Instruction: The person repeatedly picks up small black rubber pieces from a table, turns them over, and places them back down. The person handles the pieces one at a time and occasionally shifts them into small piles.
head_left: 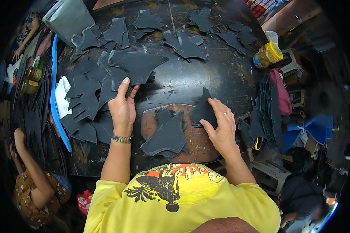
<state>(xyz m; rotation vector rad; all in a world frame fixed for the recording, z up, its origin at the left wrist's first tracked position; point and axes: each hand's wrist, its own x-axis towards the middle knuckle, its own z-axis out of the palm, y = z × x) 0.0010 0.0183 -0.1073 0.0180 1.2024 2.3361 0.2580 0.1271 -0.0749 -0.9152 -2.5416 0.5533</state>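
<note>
My left hand (122, 108), with a watch at the wrist, pinches the lower edge of a dark grey cut piece of sheet material (138, 66) between thumb and fingers. Another curved piece shows partly behind it. On the right, my right hand (223, 126) grips a smaller dark cut piece (203, 110), thumb in front and fingers at its upper edge. Between the hands, a small stack of overlapping dark pieces (165, 136) lies on a round brown board (200, 149). The right-hand piece is over the board's upper right part.
Piles of similar cut pieces (85, 93) cover the black table (221, 73) at left and along the far side. A yellow-lidded jar (267, 55) stands at the right edge near a maroon bag (280, 91). Another person's arm (35, 174) is at far left.
</note>
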